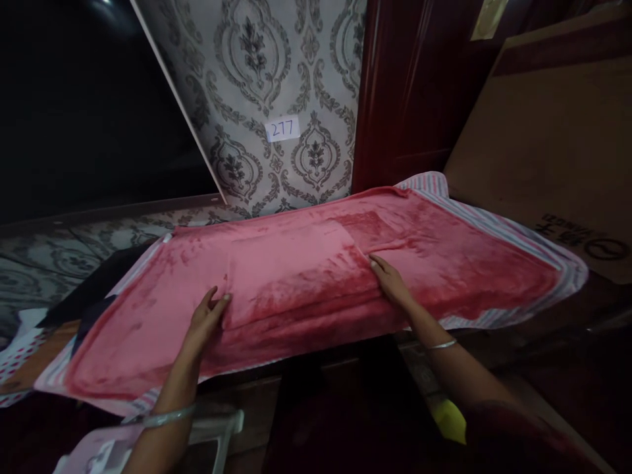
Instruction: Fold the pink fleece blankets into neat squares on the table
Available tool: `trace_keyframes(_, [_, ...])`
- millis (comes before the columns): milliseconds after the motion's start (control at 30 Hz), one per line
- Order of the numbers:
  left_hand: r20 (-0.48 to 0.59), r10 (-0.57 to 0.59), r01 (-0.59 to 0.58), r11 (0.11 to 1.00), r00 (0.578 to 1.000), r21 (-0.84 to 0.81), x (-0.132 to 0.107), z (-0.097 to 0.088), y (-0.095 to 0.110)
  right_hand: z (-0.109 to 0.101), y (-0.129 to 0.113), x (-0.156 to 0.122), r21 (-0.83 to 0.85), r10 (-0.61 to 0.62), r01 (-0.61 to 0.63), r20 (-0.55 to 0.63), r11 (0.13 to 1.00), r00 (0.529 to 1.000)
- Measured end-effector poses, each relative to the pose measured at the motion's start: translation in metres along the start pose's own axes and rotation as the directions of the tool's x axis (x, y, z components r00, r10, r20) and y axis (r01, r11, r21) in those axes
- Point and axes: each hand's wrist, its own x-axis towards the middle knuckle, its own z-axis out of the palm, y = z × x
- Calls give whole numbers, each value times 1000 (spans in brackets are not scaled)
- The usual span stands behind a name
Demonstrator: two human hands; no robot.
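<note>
A folded piece of pink plush cloth lies on a wider pink plush blanket spread over a table. My left hand is at the cloth's left edge, its thumb and fingers apart. At the opposite edge, my right hand touches the cloth with its fingers stretched out; part of its fingertips is hard to make out. Neither hand appears to lift the cloth. Each wrist wears a bangle.
Striped fabric shows beneath the blanket's borders. A dark screen stands at the back left, and a cardboard box at the right. Patterned wallpaper carries a paper label reading 277. A pale plastic stool-like frame is below left.
</note>
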Motion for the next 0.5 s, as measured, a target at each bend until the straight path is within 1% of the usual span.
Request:
trace_keyframes(67, [24, -38, 38, 999, 999, -4, -4, -2, 6, -1, -2, 3, 27, 43, -43, 18, 999, 999])
trace_keyframes(133, [31, -64, 63, 997, 997, 35, -5, 0, 12, 1, -7, 8, 52, 73, -75, 43, 996, 996])
trace_keyframes(200, [37, -85, 83, 995, 996, 55, -2, 4, 17, 4, -14, 13, 84, 90, -98, 88, 992, 992])
trace_keyframes(300, [59, -93, 91, 995, 994, 32, 1, 8, 19, 6, -23, 19, 153, 97, -122, 165, 981, 982])
trace_keyframes(367, [82, -94, 93, 996, 992, 17, 1, 8, 18, 6, -27, 21, 208, 71, -118, 219, 971, 973])
trace_keyframes(433, [104, -87, 88, 996, 991, -4, 0, 6, 16, 6, -28, 21, 246, 5, -76, 277, 966, 961])
trace_keyframes(500, [111, -67, 70, 997, 992, -24, -1, 3, 12, 5, -27, 19, 237, -51, -18, 279, 971, 959])
